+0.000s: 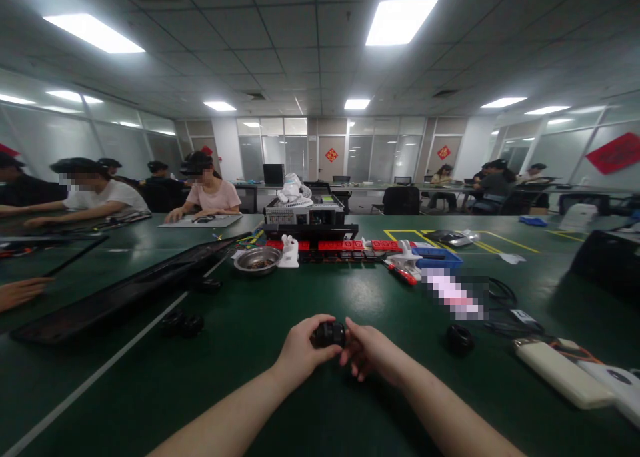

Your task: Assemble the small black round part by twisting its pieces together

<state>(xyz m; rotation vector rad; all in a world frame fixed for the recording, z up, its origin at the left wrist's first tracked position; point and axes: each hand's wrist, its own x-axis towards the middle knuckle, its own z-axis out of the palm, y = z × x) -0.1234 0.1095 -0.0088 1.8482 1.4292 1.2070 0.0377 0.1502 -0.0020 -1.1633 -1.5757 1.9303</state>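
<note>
While working over the near side of a large green table (pixel 200 377), keeps to the middle, likely for a straight view down. To the left, a long black panel (pixel 125 290) lying aslant, perhaps because of its length; at far centre, an open metal case (pixel 280 216) bearing a white bundle (pixel 294 189), presumably parked there for its bulk. To the far right, a blue tray (pixel 450 264), and much nearer on that side a cream block (pixel 560 372) with rounded edges, seemingly set out of the way. Left of far centre, a metal bowl (pixel 250 271) holding small loose bits (pixel 261 264), its raised wall apt to stop them scattering. Near the tray, a red-handled tool (pixel 405 276) lying with handle toward the near side, as if for easy pick-up. Clamps the left hand (pixel 303 344) around a black cylindrical part (pixel 330 334) at near centre, thumb against fingers, seemingly to steady it with one end facing right. Holds the right hand (pixel 373 350) at that end, fingers partly curled; cannot tell whether closed on it or just beside it. Farther out, dark round parts (pixel 193 325) at left and a black ring (pixel 460 340) at right, perhaps kept close for handiness.
</note>
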